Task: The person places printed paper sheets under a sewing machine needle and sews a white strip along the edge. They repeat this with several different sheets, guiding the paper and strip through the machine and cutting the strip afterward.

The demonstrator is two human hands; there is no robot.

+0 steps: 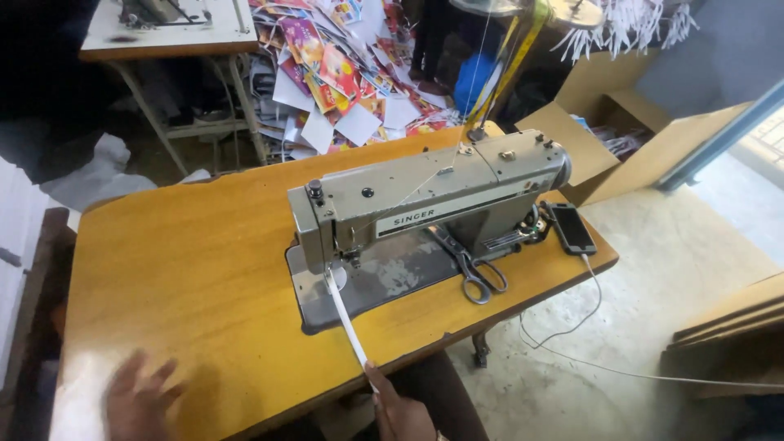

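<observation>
A grey sewing machine [433, 200] stands on a yellow wooden table [188, 261]. A narrow white strip [345, 320] runs from under the machine's needle toward the table's near edge. My right hand [400, 408] pinches the near end of that strip at the table edge. My left hand [135, 400] lies blurred on the tabletop at the near left with fingers spread, holding nothing.
Scissors [478, 278] lie on the machine bed. A dark phone [572, 229] with a white cable sits at the table's right end. Open cardboard boxes [621, 131] stand at the right, a heap of coloured printed sheets [343, 73] behind, another table [163, 33] at the far left.
</observation>
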